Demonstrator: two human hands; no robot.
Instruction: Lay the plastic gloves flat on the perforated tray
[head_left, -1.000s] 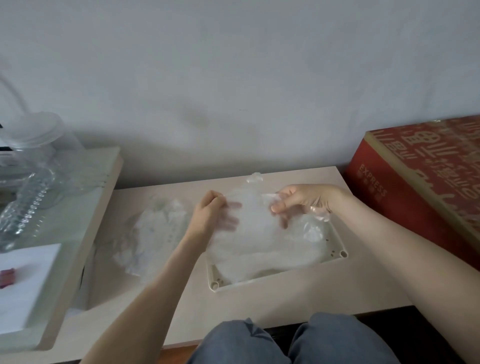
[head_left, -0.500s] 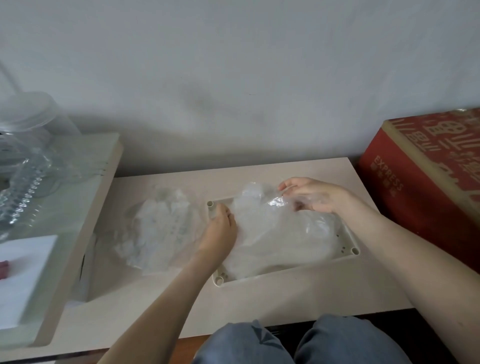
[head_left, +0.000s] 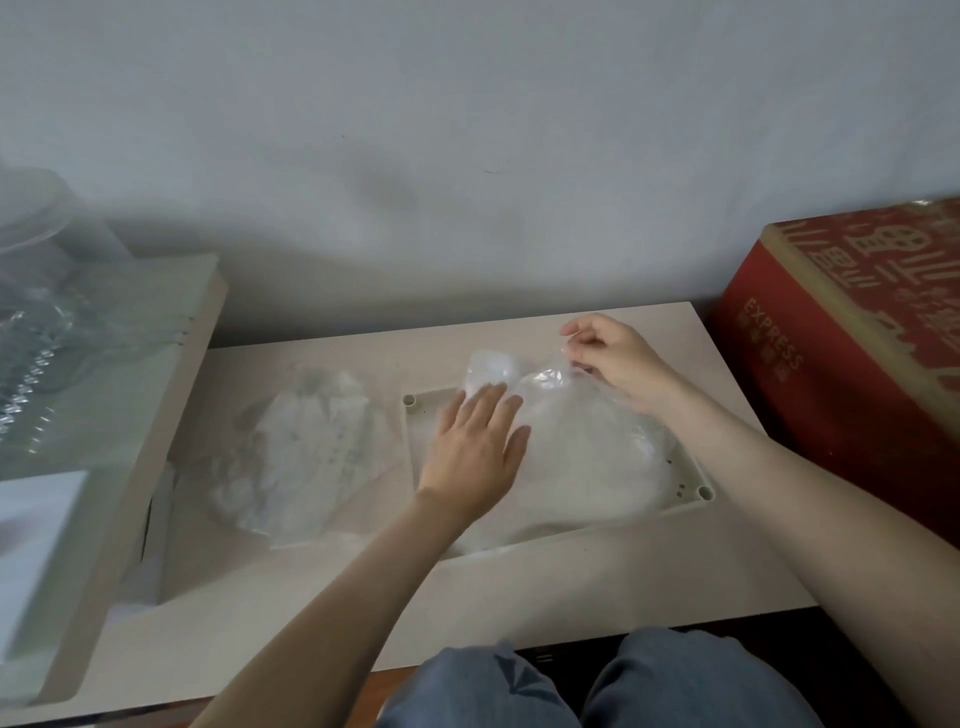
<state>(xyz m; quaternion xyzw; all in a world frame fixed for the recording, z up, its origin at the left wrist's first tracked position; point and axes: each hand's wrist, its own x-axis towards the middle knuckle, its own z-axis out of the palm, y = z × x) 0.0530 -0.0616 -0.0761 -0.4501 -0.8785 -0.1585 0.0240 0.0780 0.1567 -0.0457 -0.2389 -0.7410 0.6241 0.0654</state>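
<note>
The left hand, now spread flat with fingers straight, presses the glove onto the tray; the right hand still pinches its far edge.

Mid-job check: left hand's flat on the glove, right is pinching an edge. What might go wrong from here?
The glove puffs up at one end, past the far rim of the tray, so it may not settle flat. The right hand pinches a lifted edge; on release the film may spring back crumpled.
</note>
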